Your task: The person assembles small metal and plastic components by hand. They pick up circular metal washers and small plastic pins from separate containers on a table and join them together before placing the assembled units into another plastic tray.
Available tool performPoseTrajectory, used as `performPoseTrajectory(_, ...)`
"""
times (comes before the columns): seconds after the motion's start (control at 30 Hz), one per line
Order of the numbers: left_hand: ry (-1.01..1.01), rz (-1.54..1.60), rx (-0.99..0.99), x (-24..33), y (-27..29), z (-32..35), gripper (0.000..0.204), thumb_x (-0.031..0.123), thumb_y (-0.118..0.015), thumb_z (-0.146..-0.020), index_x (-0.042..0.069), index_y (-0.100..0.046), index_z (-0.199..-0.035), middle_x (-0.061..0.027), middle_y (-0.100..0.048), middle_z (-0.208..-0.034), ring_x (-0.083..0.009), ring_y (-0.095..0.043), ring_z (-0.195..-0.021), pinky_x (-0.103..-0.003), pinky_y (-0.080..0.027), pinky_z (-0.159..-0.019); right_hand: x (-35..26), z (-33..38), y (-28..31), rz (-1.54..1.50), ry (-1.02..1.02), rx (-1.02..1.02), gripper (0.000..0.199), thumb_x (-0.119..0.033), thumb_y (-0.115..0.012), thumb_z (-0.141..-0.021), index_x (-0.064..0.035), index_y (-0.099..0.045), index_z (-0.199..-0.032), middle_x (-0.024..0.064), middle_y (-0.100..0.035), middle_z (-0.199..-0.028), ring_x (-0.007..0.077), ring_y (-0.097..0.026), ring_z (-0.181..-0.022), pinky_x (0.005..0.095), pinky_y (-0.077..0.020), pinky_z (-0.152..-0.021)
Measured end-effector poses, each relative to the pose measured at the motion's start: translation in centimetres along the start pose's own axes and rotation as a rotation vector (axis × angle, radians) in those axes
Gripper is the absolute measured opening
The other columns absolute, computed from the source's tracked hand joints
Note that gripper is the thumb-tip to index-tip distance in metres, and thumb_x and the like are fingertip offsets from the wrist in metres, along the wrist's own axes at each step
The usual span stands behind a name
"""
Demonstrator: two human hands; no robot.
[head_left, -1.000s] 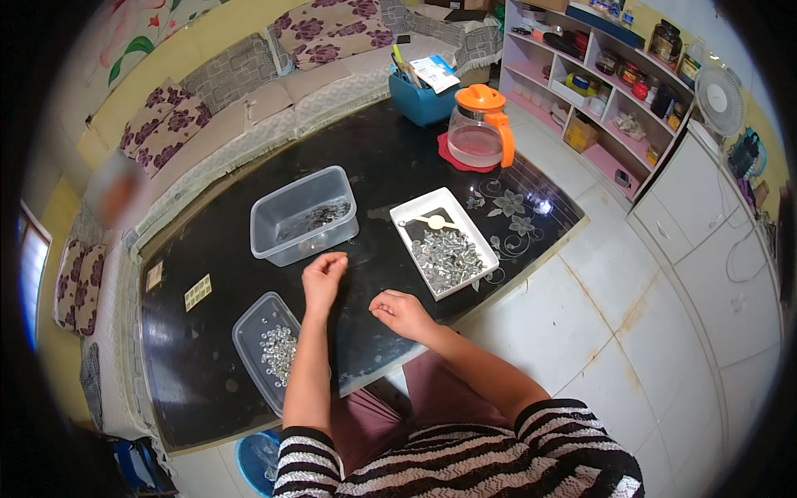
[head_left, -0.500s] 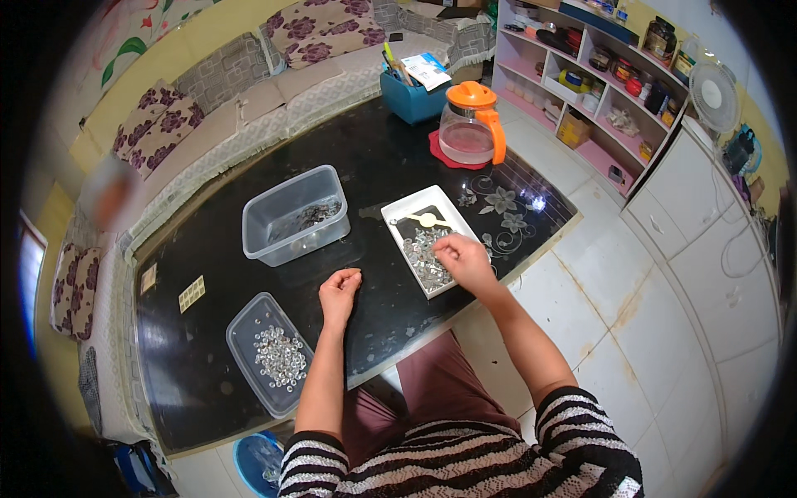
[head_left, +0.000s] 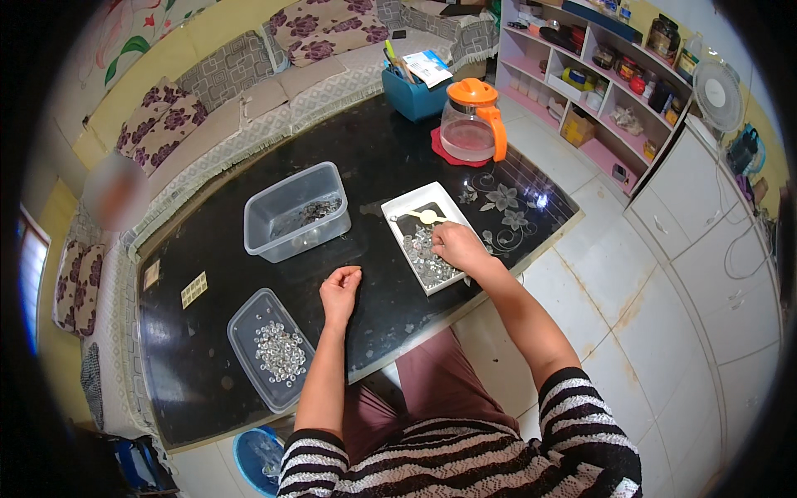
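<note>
My right hand (head_left: 457, 248) reaches over the white tray (head_left: 401, 201), its fingers pinched together at the heap of small clear and silvery pieces (head_left: 425, 264). What it pinches, if anything, is too small to make out. A pale yellow spoon-like tool (head_left: 430, 217) lies across the tray's far part. My left hand (head_left: 339, 297) rests above the black table (head_left: 378, 319), thumb and fingertips pressed together; anything between them is hidden. Left of that forearm, a grey plastic lid (head_left: 246, 339) carries many small shiny ring-shaped pieces (head_left: 281, 353). Beyond, a clear plastic tub (head_left: 295, 239) contains dark small pieces (head_left: 320, 209).
An orange-lidded jug (head_left: 469, 133) stands on a red mat at the far right, beside a teal holder (head_left: 411, 95). A pale card (head_left: 193, 290) lies on the left. Below the near edge is a blue bucket (head_left: 256, 461); a sofa (head_left: 282, 104) lines the far side.
My right hand has shifted slightly left and down within the tray. My left hand stays in nearly the same place, still closed.
</note>
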State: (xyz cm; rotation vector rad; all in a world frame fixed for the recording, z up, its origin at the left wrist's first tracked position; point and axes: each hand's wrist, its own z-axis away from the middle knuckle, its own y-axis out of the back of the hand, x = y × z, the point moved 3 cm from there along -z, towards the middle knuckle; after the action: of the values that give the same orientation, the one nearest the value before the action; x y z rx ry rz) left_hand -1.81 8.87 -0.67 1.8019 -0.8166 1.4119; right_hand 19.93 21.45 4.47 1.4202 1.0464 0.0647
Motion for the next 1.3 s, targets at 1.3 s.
performPoseTrajectory(1.3, -0.412, -0.766, -0.393, 7.5, -11.9, -2.1, 0.015, 0.02, -0.064, -0.057, 0.008, -0.057, -0.059, -0.0054, -0.054, -0.062, -0.0211, -0.053, -0.068, -0.033, -0.034, -0.066, 2.1, 1.8, 1.0, -1.172, -0.243, 0.205, 0.009, 0.003, -0.049, -0.072, 0.0032, -0.054, -0.08, 0.0055, -0.056, -0.071, 0.0083, -0.054, -0.063, 0.0175, -0.0435, -0.058)
